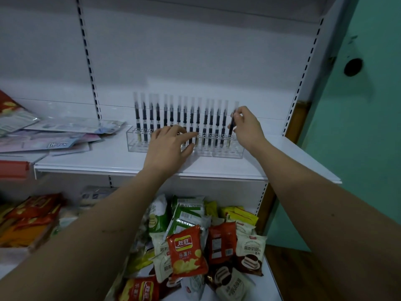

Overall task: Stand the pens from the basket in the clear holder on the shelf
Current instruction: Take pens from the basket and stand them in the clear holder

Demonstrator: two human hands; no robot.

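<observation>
The right hand (246, 127) pinches a pen (232, 122) between thumb and fingertips (236, 115), near the upper part of its barrel. The pen leans a little, its lower end down in the holder (227, 152) at the right end of the row, just below those fingertips. The other fingers curl loosely behind it.

The left hand (168, 146) lies over the middle of the holder, fingers straight and slightly spread, grasping nothing. Its fingertips (191, 135) touch the lower barrels of the pens (178, 118) standing there, and the thumb rests by the holder's front wall.

The row of pens stands upright in the holder, running from left of the left fingers across to the right fingers. The holder sits on the white shelf (282, 161).

Flat packets (50, 135) lie well left of the left hand. Snack bags (186, 248) are piled on the lower shelf beneath both forearms.
</observation>
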